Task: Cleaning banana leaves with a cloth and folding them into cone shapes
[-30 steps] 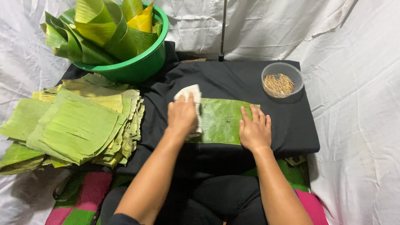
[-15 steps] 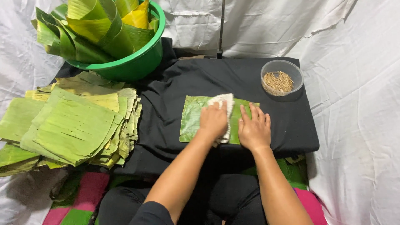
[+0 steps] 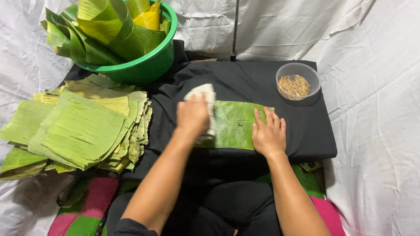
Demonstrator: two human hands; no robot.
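now the left hand (image 3: 192,117), closed around one pale cloth (image 3: 204,105), sits at the left end of the leaf piece (image 3: 234,124); half a second back it was pressed close beside the right hand, mid-leaf. right hand (image 3: 267,134): unchanged, flat and open, fingers spread, pinning the leaf's right end, holding nothing. leaf piece: one, green, rectangular, lying flat on the black cloth-covered table (image 3: 258,83), under both hands. left of the left hand: one stack of cut leaf sheets (image 3: 83,129), too many to count. beyond it, up and left: one green tub (image 3: 148,65) of rolled leaves. beyond the right hand, up and right: one clear bowl (image 3: 298,81) of thin sticks, well apart from the fingers.
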